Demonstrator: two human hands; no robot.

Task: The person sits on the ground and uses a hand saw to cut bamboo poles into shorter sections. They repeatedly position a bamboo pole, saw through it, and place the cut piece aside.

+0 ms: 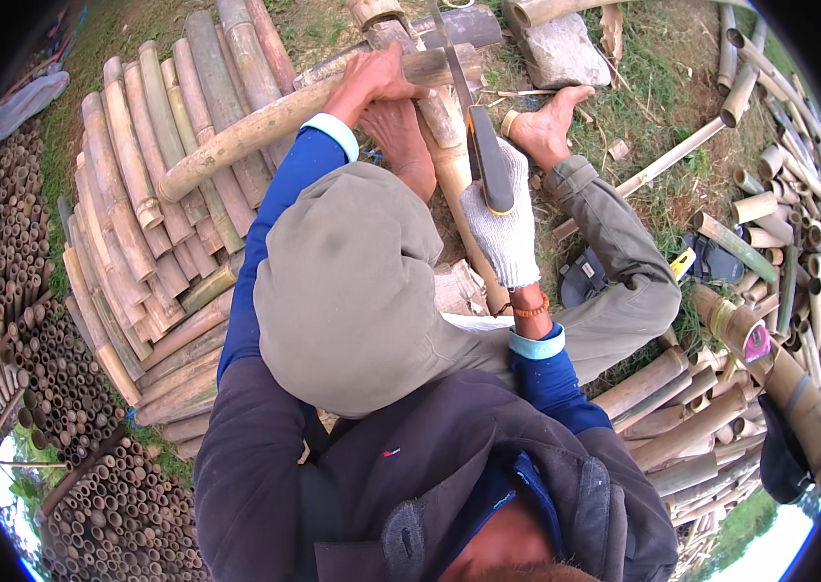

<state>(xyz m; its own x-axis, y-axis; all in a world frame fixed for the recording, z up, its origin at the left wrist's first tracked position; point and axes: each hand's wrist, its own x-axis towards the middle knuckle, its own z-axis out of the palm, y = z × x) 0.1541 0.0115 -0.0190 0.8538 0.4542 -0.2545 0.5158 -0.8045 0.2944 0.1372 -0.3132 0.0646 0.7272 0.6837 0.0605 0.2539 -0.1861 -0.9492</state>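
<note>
My left hand, bare, grips a long bamboo pole near its far end. The pole slants from the lower left up to the right, resting across other bamboo pieces. In my right hand, which wears a white knitted glove, is the black handle of a handsaw. The saw's blade points away from me and crosses the pole just right of my left hand. Whether its teeth are in the bamboo I cannot tell. My left foot is beside the pole, below my left hand.
Split bamboo lengths are stacked on the left, with many upright tubes beyond. A grey stone lies on the grass ahead. My right foot is near it. Sandals and a bamboo pile lie at right.
</note>
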